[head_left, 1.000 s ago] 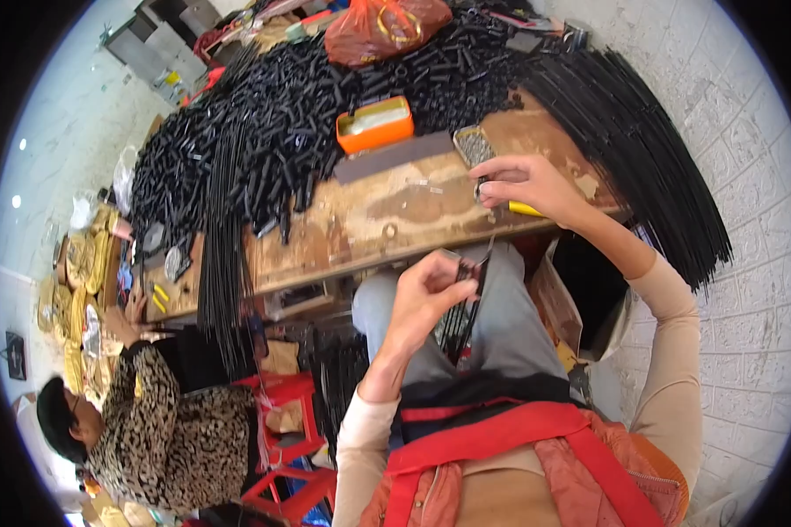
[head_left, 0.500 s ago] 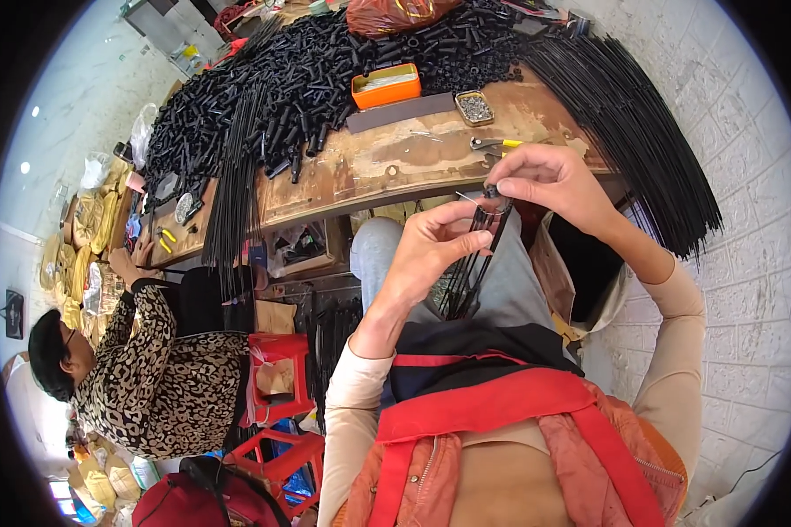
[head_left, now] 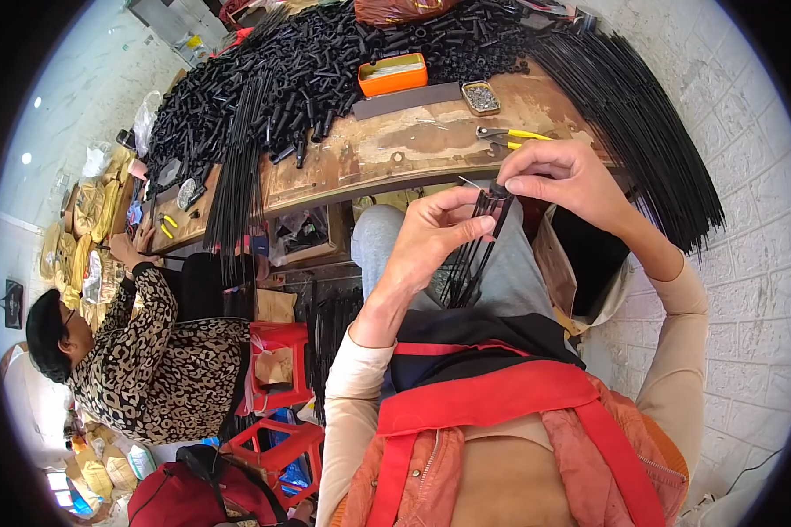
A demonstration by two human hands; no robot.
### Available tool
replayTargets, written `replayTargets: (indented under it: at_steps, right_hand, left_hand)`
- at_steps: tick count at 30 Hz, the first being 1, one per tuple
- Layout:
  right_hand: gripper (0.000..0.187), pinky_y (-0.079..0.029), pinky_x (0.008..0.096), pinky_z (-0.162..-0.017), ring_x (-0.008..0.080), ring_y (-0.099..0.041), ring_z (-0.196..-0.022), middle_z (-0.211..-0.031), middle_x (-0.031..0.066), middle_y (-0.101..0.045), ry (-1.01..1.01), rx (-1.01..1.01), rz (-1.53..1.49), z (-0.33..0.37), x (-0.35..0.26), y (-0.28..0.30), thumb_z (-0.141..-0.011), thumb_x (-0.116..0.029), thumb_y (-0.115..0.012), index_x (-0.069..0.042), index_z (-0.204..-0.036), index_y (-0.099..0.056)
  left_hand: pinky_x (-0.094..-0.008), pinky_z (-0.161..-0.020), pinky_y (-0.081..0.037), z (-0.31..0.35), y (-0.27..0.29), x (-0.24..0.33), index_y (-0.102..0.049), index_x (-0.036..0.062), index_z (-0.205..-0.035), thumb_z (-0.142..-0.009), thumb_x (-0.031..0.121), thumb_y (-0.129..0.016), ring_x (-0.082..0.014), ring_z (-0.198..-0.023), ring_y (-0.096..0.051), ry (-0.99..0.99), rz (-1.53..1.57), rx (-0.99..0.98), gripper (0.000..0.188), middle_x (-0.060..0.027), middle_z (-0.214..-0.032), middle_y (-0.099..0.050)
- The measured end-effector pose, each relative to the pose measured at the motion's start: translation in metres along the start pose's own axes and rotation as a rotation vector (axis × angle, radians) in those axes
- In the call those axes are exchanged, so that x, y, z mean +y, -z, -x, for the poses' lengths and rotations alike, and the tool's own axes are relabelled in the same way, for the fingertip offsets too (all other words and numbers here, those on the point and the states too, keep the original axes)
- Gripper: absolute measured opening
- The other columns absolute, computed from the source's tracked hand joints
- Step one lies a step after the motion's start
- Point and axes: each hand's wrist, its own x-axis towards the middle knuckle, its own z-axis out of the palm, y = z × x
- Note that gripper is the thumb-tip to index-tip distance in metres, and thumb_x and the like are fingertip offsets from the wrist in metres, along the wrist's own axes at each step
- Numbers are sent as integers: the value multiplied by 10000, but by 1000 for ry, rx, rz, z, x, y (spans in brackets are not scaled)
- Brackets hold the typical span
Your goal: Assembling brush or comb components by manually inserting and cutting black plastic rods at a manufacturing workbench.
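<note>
My left hand [head_left: 431, 235] is closed round the upper ends of a bundle of thin black rods [head_left: 468, 279] that look like umbrella ribs. The rods hang down over my lap. At their top is a small round black plastic collar [head_left: 498, 190], pinched between the thumb and fingers of my right hand [head_left: 564, 180]. A thin pale wire [head_left: 468, 183] sticks out beside my left fingers. How the rod ends meet the collar is partly hidden by my fingers. Just beyond my right hand, yellow-handled pliers [head_left: 511, 134] lie on the wooden table [head_left: 413, 154].
Heaped black plastic tubes [head_left: 264, 97] cover the table's back. An orange box [head_left: 393, 83] and a dish of small metal pieces [head_left: 481, 98] stand nearer. Long black rods [head_left: 642, 132] overhang the right edge, another bunch [head_left: 235, 176] the left. A co-worker [head_left: 158, 360] sits at left.
The black collar now shows more plainly, upright between my right fingertips at the rod tops. Both hands keep their hold. The view has shifted slightly, and more of the pliers shows.
</note>
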Motion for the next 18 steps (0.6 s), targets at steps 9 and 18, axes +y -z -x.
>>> replayTargets:
  at_steps: [9,18]
  right_hand:
    - [122,-479,275,-854,139,-610,-941,-1017,91,-648,112,26,40,2,3,-5,-882,-26,-663,35,-987,-667]
    - [196,-452,276,-804,136,-549,-890,-943,51,-544,234,115,93,6,11,-12,-773,48,-742,-15,-883,-592]
  left_hand:
    - [-254,-756,-546,0,-3,-3,-639,1,-1083,-857,-37,-670,-95,-862,-635,-75,25,-16,231,-41,-977,-685]
    - [-256,-759,-542,1,-26,-5,-644,-3,-1063,-872,-22,-662,-108,-869,-637,-110,3,87,193,-40,-959,-674]
